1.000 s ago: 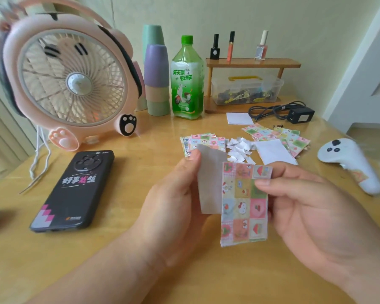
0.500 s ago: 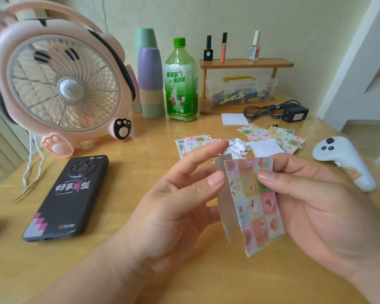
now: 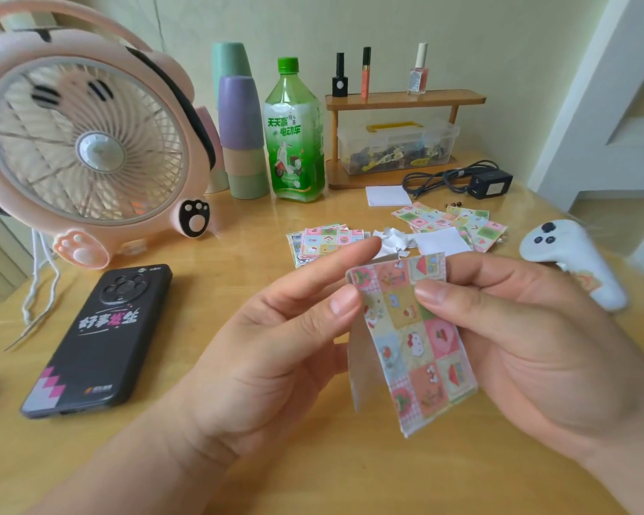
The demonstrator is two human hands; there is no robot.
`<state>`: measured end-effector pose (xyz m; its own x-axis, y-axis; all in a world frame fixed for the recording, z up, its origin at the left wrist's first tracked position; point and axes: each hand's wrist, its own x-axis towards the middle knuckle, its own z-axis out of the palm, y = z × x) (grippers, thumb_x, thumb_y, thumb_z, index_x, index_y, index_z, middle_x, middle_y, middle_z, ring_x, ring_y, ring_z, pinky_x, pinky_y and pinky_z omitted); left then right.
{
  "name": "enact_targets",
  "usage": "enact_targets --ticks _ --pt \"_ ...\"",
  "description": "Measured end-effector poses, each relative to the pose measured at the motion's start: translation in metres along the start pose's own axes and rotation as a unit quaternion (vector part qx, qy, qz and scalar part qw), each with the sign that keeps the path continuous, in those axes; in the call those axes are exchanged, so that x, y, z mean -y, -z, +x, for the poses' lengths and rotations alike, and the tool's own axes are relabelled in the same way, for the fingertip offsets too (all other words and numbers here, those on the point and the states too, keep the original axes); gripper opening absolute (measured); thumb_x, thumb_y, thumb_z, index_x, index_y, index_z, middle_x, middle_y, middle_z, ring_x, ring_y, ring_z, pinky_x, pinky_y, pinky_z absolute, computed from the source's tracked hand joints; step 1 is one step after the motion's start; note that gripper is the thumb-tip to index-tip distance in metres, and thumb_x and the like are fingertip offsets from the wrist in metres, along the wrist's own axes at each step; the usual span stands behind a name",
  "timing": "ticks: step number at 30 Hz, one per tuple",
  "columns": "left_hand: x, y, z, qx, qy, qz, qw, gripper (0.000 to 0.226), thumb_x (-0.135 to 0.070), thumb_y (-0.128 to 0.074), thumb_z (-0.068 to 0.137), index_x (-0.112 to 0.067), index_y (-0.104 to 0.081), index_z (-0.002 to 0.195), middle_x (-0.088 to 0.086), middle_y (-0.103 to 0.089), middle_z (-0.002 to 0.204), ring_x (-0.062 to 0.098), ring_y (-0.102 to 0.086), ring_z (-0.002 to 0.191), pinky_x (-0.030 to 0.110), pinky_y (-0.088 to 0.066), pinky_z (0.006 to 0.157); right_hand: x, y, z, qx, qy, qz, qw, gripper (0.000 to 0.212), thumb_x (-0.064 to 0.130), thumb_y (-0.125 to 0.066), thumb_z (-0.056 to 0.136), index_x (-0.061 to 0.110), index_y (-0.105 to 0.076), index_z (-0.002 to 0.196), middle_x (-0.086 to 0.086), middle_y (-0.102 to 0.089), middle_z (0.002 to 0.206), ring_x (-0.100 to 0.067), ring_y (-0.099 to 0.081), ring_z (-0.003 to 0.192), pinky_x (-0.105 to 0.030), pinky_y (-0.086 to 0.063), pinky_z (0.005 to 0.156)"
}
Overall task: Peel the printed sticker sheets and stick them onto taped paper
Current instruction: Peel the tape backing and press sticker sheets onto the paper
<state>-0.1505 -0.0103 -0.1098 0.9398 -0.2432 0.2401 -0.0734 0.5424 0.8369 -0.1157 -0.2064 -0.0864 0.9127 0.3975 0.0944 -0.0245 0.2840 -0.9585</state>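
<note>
At the centre of the frame, above the light wooden table (image 3: 313,470), both hands hold up a pastel patchwork-printed sticker sheet (image 3: 413,340), tilted so its lower end swings to the right. The right hand (image 3: 536,347) pinches its upper right part, with the thumb flat on the printed face and the curled fingers behind. The left hand (image 3: 276,351) pinches the upper left corner between thumb tip and outstretched forefinger, its other fingers loosely curled. A white backing paper (image 3: 361,369) shows behind the sheet's left edge, parted from it lower down. Further up the frame, the table holds a fanned pile of printed sheets (image 3: 324,241), torn white paper scraps (image 3: 389,241), a plain white paper rectangle (image 3: 441,241) and a second printed pile (image 3: 461,221). At the left a black phone (image 3: 97,340) lies below a pink cat-shaped fan (image 3: 86,143). At the right edge lies a white handheld controller (image 3: 573,262).
</note>
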Motion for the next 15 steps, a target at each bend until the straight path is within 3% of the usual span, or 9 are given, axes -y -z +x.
enact_targets --ticks 3,11,15 --pt "-0.0006 -0.0006 -0.0009 0.001 -0.002 -0.008 1.0 0.044 -0.024 -0.079 0.083 -0.023 -0.072 0.126 0.009 -0.071 0.128 0.023 -0.068 0.115 0.038 -0.057 0.089 -0.0007 -0.0003 0.0016 -0.011 0.002 0.0 1.0 0.057 0.028 -0.09 0.064 -0.01 -0.066 0.099 -0.043 -0.062 0.113 -0.06 -0.054 0.113 -0.07 -0.036 0.108" --pt "-0.002 0.0016 -0.0017 0.006 0.007 -0.003 1.0 0.04 -0.027 -0.081 0.082 -0.026 -0.075 0.121 0.005 -0.072 0.126 0.02 -0.068 0.114 0.036 -0.056 0.089 -0.0021 0.0023 0.0015 0.022 0.015 -0.002 1.0 0.035 0.019 -0.079 0.075 -0.003 -0.073 0.102 -0.03 -0.071 0.112 -0.05 -0.065 0.112 -0.069 -0.04 0.107" --pt "-0.0014 0.0004 -0.002 0.015 0.007 0.0 1.0 0.04 -0.027 -0.08 0.084 -0.027 -0.074 0.124 0.006 -0.07 0.13 0.021 -0.066 0.118 0.036 -0.055 0.091 -0.0035 0.0017 0.001 0.012 0.018 -0.015 1.0 0.036 0.024 -0.08 0.072 0.001 -0.075 0.1 -0.03 -0.072 0.109 -0.055 -0.062 0.112 -0.07 -0.038 0.108"
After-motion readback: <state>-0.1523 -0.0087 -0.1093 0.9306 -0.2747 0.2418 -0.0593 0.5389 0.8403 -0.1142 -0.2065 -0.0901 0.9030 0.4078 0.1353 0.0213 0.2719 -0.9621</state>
